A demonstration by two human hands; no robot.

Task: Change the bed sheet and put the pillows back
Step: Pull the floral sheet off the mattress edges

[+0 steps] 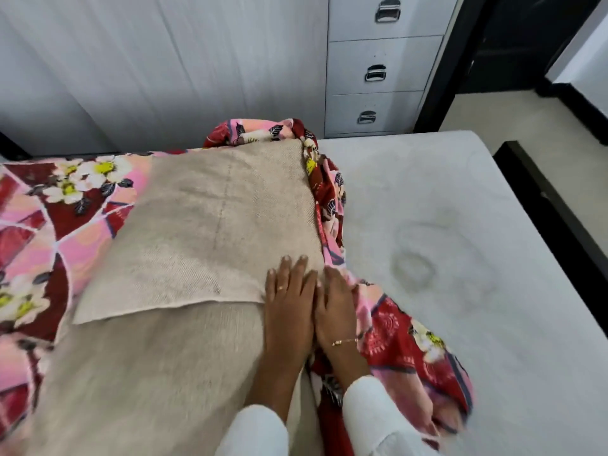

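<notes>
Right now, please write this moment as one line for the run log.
stage: sheet half off | left hand: flat on beige pillow | right hand: flat beside it, at bunched floral sheet | mattress: bare, stained

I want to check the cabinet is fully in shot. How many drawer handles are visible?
3, stacked on the grey cabinet by the wall: top handle, middle handle, bottom handle. More may sit above the frame's top edge.

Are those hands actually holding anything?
No. Both the left hand and right hand lie flat, fingers straight, pressing the beige pillow's right corner.
</notes>
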